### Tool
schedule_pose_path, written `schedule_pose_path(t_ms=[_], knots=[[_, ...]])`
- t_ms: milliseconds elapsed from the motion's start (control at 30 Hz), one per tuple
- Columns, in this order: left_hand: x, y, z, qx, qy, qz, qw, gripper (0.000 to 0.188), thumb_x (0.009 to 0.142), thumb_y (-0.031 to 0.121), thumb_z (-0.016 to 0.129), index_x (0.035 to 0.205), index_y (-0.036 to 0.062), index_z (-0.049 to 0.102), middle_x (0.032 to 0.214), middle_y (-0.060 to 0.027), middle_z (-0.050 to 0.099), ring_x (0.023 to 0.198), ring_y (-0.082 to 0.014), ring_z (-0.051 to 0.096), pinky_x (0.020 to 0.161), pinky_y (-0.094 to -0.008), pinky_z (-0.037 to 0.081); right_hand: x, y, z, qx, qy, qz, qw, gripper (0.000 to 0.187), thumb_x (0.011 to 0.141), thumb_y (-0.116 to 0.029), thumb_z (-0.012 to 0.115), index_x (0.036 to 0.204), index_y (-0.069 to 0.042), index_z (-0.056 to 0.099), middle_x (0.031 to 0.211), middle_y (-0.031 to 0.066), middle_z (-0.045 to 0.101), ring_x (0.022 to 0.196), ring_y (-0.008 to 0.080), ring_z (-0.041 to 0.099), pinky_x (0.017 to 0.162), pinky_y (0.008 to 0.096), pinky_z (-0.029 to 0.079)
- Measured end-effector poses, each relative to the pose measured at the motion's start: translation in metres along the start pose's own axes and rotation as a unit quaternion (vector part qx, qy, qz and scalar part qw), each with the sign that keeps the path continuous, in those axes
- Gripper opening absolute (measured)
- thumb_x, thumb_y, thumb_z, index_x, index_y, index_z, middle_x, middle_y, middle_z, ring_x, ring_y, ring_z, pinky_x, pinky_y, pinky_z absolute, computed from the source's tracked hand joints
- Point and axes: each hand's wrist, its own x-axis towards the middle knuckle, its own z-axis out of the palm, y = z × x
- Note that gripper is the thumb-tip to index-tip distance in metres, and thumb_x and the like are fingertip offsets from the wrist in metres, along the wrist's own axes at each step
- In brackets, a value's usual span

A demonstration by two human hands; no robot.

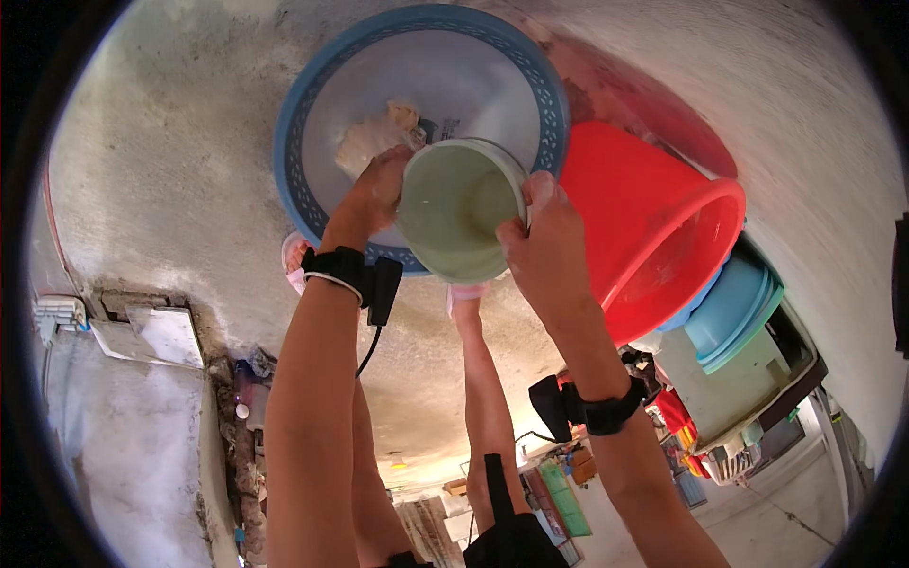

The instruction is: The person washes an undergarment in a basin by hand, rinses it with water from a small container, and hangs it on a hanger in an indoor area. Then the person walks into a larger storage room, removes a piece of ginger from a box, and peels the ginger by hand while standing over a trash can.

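Between my two hands is a pale green bucket (459, 213), its open mouth facing up toward me over the near part of a round blue basin (301, 180). My right hand (547, 237) grips the bucket's right rim, thumb on the outside. At its left side, my left hand (383, 185) is closed against the bucket wall, its fingers partly hidden. A clear plastic bag (365, 142) with pale contents lies in the basin just beyond my left hand. Whether the bucket holds liquid I cannot tell.
A large red tub (625, 208) leans on its side right of the basin, by the wall. Blue and green basins (734, 312) are stacked behind it on a greenish surface. My feet in pink slippers (294, 260) stand close to the basin. Pale slabs (151, 336) lie at left.
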Motion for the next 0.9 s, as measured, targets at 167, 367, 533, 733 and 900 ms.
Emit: schedule_pose_path(t_ms=[167,367,533,733,900], knots=[[0.014,-0.016,-0.034,0.318,-0.005,0.274,0.908,0.016,0.080,0.004,0.053,0.094,-0.0016,0.054,0.090,-0.0112,0.059,0.083,-0.0217,0.056,0.077,-0.0293,0.046,0.018,-0.030,-0.004,-0.039,-0.066,0.005,0.997,0.029,0.069,0.000,0.056,0.095,0.004,0.043,0.088,0.0260,0.052,0.080,0.0438,0.054,0.065,0.0453,0.045],[-0.030,0.008,0.000,0.550,0.038,0.288,0.783,0.039,0.090,0.023,0.051,0.122,0.0011,0.046,0.121,-0.0167,0.051,0.107,-0.0268,0.053,0.091,-0.0359,0.042,0.032,-0.035,-0.014,-0.091,-0.099,-0.019,0.991,0.028,0.070,0.001,0.055,0.095,0.004,0.044,0.089,0.0270,0.054,0.078,0.0444,0.054,0.067,0.0447,0.046],[-0.033,-0.005,0.002,-0.006,0.024,0.067,0.997,0.041,0.087,0.014,0.053,0.126,0.0017,0.045,0.122,-0.0141,0.051,0.108,-0.0236,0.052,0.093,-0.0346,0.041,0.029,0.009,-0.006,0.038,-0.115,0.042,0.992,0.027,0.072,-0.004,0.059,0.096,0.003,0.048,0.089,0.0237,0.058,0.075,0.0365,0.060,0.065,0.0399,0.049],[-0.080,0.010,0.022,0.057,0.121,0.163,0.978,0.040,0.082,-0.002,0.050,0.122,0.0017,0.052,0.116,-0.0086,0.056,0.108,-0.0200,0.052,0.091,-0.0289,0.040,0.018,0.047,0.030,0.351,-0.105,0.171,0.915,0.025,0.084,-0.021,0.057,0.095,0.001,0.054,0.087,0.0148,0.063,0.075,0.0233,0.063,0.062,0.0325,0.050],[-0.092,-0.003,0.043,0.274,0.227,0.311,0.881,0.039,0.082,-0.008,0.044,0.117,0.0044,0.057,0.121,-0.0107,0.054,0.115,-0.0227,0.049,0.095,-0.0302,0.038,0.015,0.081,0.087,0.634,-0.066,0.367,0.678,0.029,0.094,-0.028,0.042,0.094,-0.003,0.057,0.087,0.0081,0.063,0.070,0.0145,0.061,0.057,0.0270,0.050]])
